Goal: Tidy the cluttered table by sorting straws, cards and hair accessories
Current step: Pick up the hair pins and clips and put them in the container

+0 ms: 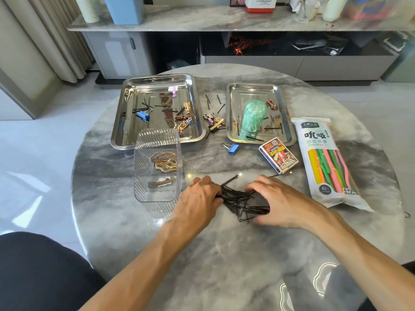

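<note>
I see my left hand (200, 197) and right hand (272, 199) curled round a tangled heap of thin black wire bobby pins (240, 199) on the glossy marble table (224, 254). My fingertips are hidden beneath the heap. The ribbed clear plastic box (157, 167) stands just left of it.

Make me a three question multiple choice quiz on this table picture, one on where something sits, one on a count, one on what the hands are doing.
1. Where is the card box?
A. in the left tray
B. on the table between the right tray and the straw pack
C. in the clear bin

2. How many steel trays?
A. one
B. two
C. four

3. The left hand and right hand are:
A. lifting a tray
B. opening the straws
C. gathering the black hairpin pile

Answers: B, it lies on bare marble; B, left tray and right tray; C, fingers curl round the pins.
</note>
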Demonstrator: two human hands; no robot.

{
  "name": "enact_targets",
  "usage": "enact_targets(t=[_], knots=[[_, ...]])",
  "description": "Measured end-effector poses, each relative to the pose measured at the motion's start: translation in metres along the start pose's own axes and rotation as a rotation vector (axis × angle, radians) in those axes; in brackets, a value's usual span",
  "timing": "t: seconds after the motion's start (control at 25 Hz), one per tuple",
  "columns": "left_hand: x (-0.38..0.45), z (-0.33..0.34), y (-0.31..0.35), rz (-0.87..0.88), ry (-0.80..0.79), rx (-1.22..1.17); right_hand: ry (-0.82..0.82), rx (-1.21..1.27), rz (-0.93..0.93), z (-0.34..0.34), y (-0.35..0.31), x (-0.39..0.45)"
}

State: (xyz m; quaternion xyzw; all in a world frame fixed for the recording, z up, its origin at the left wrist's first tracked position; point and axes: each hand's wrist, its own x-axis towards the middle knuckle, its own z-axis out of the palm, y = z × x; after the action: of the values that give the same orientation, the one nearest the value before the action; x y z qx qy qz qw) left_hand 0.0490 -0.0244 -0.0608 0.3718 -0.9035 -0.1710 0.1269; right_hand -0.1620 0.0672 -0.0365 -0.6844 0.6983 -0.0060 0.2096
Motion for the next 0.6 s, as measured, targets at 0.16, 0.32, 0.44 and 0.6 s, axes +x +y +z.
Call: enact_targets(t=[0.16,0.32,0.44,0.6], knots=[[0.003,0.006,0.005,0.059,0.017,-0.022,0.062,-0.006,-0.033,0.006,-0.007,0.004],[0.004,0.007,0.003,0.073,0.05,-0.015,0.219,-0.057,-0.039,0.019,-0.014,0.008],[0.002,0.009,0.005,0.053,0.097,-0.03,0.332,-0.088,-0.049,0.024,-0.015,0.009],[0.005,0.011,0.004,-0.026,0.079,-0.134,0.352,-0.064,-0.041,0.021,-0.025,0.014]])
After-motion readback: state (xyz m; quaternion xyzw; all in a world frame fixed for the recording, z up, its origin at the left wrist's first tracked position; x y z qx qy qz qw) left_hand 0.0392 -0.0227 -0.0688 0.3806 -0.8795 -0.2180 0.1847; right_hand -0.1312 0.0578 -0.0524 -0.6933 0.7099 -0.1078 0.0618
